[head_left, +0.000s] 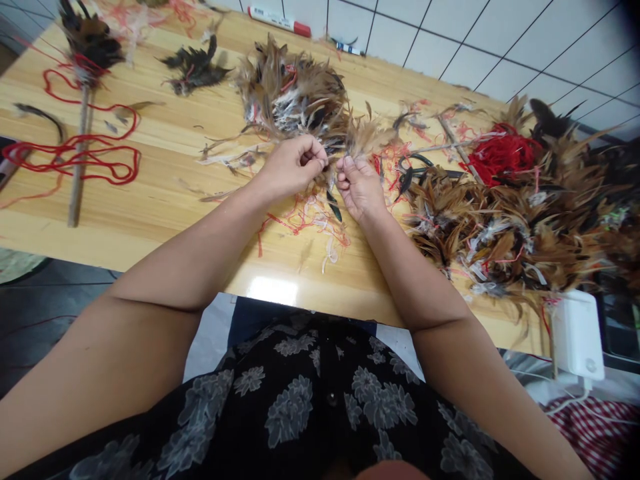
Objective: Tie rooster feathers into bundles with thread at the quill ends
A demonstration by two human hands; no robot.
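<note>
My right hand (361,187) is closed around the base of a small bunch of light brown feathers (369,139), which fans out above its fingers. Just to the left, my left hand (296,164) is pinched; whatever sits between its fingertips is too small to make out. Behind both hands lies a large pile of brown feathers (313,90) with white fluffy bases. Beneath them, scraps of red and white string (313,217) and a dark feather (334,207) are scattered on the wooden table (210,233).
Feather bundles (500,220) and a red string heap (505,155) cover the right side. At left lies a feather-topped stick (80,160) with loose red cord (100,167). A marker (280,21) is by the tiled wall; a white plug-in box (577,333) stands at the front right edge.
</note>
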